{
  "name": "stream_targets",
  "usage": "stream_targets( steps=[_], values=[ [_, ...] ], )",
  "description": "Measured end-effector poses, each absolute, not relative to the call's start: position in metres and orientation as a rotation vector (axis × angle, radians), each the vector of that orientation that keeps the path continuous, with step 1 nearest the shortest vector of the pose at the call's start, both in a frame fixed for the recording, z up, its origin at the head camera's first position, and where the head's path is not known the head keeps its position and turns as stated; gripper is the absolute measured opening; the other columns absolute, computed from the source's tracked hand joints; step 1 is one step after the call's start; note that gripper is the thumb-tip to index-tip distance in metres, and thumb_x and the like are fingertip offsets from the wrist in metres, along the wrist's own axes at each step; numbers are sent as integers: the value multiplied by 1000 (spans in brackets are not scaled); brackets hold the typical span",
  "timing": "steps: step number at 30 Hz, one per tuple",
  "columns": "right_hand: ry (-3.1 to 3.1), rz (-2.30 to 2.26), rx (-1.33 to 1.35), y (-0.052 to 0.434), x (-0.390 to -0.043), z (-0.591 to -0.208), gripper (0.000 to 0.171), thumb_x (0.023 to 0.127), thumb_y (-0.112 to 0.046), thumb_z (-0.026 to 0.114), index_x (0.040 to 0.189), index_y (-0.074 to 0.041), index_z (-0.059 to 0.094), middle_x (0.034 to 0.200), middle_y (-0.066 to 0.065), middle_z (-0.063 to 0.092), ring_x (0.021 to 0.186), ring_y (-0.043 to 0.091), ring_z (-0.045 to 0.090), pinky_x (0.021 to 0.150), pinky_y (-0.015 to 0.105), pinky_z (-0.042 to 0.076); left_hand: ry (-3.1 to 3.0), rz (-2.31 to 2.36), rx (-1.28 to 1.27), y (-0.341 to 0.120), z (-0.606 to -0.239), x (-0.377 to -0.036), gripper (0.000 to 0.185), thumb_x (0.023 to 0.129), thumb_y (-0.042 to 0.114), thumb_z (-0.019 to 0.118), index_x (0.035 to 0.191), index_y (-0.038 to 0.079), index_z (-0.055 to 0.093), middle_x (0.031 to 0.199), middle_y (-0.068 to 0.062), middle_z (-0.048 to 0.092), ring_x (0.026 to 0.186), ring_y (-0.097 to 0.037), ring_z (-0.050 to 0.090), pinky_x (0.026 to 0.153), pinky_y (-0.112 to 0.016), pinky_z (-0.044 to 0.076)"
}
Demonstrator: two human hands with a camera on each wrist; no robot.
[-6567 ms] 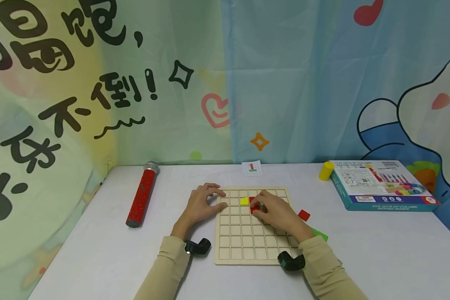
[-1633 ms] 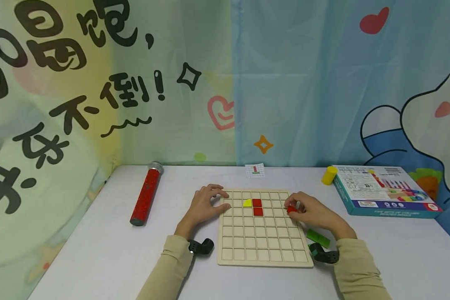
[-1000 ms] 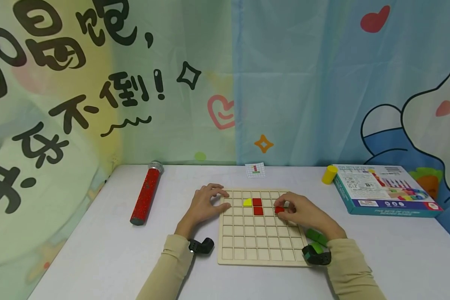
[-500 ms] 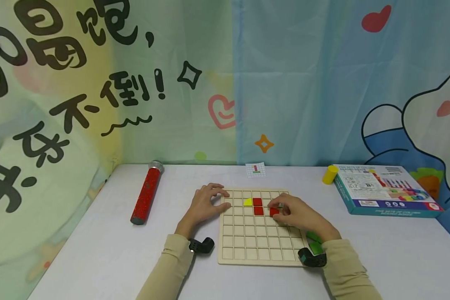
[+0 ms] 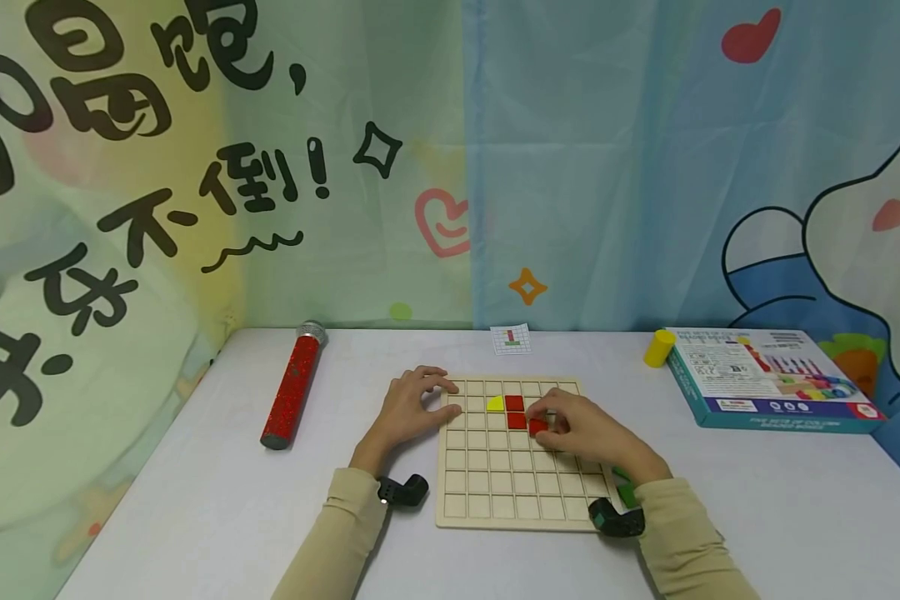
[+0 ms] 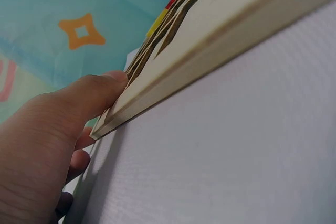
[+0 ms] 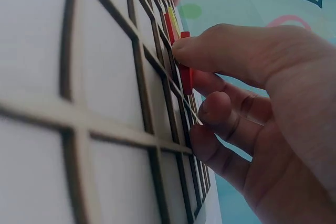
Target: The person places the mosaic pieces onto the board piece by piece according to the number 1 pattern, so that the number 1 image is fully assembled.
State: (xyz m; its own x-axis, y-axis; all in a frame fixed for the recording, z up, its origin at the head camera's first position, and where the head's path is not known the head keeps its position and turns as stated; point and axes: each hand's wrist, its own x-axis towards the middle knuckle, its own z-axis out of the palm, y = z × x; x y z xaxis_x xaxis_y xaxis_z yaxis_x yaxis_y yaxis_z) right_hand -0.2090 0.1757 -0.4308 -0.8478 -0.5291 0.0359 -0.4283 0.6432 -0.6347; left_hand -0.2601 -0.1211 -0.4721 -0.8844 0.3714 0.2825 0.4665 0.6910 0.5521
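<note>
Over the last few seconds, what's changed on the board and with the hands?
The right hand picked up a third red tile from the table right of the wooden grid board and carried it leftward over the board; it now pinches the tile beside the lower of two placed red tiles. The left hand stayed on the board's left edge; the yellow piece is unmoved.

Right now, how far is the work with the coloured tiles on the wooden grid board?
Done: a yellow tile and two red tiles sit in cells of the wooden grid board. In hand: the right hand pinches a third red tile beside them, not yet released. The left hand rests on the board's edge. Left: a green piece lies off the board by the right wrist.
</note>
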Motion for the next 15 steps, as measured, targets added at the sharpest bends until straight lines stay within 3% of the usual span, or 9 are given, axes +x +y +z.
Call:
stream_targets(
  steps=[15],
  values=[
    [2726, -943, -866, 162, -206, -430, 26, 86, -22, 69, 110, -13, 65, 85, -1, 54, 65, 6, 43, 59, 21, 39, -2740, -967, -676, -121, -474, -261, 30, 79, 43, 71, 104, 27, 68, 127, -1, 58, 105, -20, 56, 89, -40, 35]
  ],
)
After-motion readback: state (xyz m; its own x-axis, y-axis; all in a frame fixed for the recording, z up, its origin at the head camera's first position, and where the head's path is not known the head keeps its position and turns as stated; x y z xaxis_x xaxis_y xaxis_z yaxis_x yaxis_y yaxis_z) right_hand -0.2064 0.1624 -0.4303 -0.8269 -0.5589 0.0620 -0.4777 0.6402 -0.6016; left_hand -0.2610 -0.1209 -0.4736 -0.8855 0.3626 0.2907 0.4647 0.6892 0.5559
